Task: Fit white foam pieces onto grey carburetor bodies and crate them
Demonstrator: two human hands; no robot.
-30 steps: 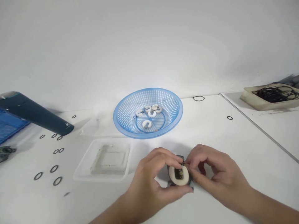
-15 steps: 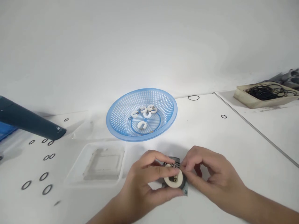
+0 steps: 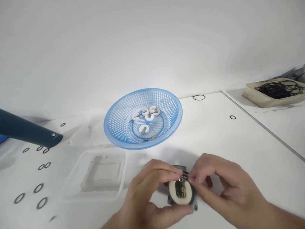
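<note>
- Gripping a small grey metal assembly [image 3: 182, 197] between them, the left hand [image 3: 147, 197] and the right hand [image 3: 224, 187] worked low at the near edge of the white table [image 3: 214, 133], the left cupping the piece from below and the side.
- Seated on the assembly was a white C-shaped ring [image 3: 181, 194] with small brass fittings inside; the right hand's fingertips [image 3: 194, 179] were pinched tight at its top edge, seemingly on a tiny clip or terminal (too small to tell).
- Fitting that ring appeared to be the step in hand; the next move would likely call for fine pressure at the pinched point, with the left hand steadying the body.
- Behind the hands stood a blue mesh basket [image 3: 114, 127] holding several more white rings, and to its left a clear plastic tray [image 3: 71, 187].
- Black O-rings [image 3: 38, 188] lay scattered at left beside a dark blue tube [image 3: 23, 132]; a beige tray of black bands [image 3: 269, 98] sat far right, against a plain white wall [image 3: 152, 41].
</note>
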